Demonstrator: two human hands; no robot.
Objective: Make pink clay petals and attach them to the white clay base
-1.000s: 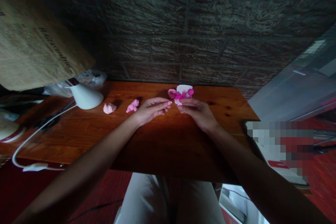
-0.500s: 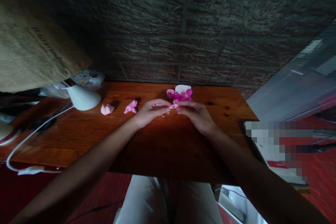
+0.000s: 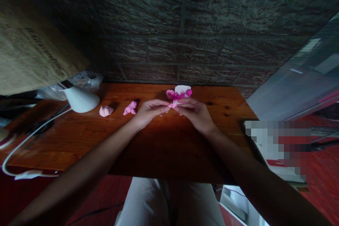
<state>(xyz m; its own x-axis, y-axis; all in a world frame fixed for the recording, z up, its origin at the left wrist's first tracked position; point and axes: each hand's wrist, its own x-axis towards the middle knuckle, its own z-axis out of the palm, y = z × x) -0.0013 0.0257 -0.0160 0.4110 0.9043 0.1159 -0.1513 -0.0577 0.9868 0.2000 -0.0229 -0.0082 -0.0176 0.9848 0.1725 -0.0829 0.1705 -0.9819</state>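
A small piece of pink modelling clay (image 3: 172, 105) is pinched between my two hands over the middle of the table. My left hand (image 3: 150, 112) grips its left side with thumb and fingertips, and my right hand (image 3: 195, 113) closes on its right side. Just behind the fingers stands a white piece (image 3: 182, 89) with darker pink clay shapes (image 3: 171, 94) on its front, partly hidden by my right hand. Left of my left hand lies a pink clay figure (image 3: 130, 108). Farther left sits a pale pink clay lump (image 3: 106, 111).
A lamp with a white base (image 3: 82, 99) and a printed paper-like shade (image 3: 34, 46) stands on the left of the wooden table (image 3: 79, 144), its white cord (image 3: 34, 137) running to the front edge. Behind is a brick wall (image 3: 159, 17). A crumpled plastic bag (image 3: 88, 79) lies by the lamp.
The view has shifted slightly, moving the scene a little to the left. Both hands keep the small clay piece between their fingertips, its shape turned slightly.
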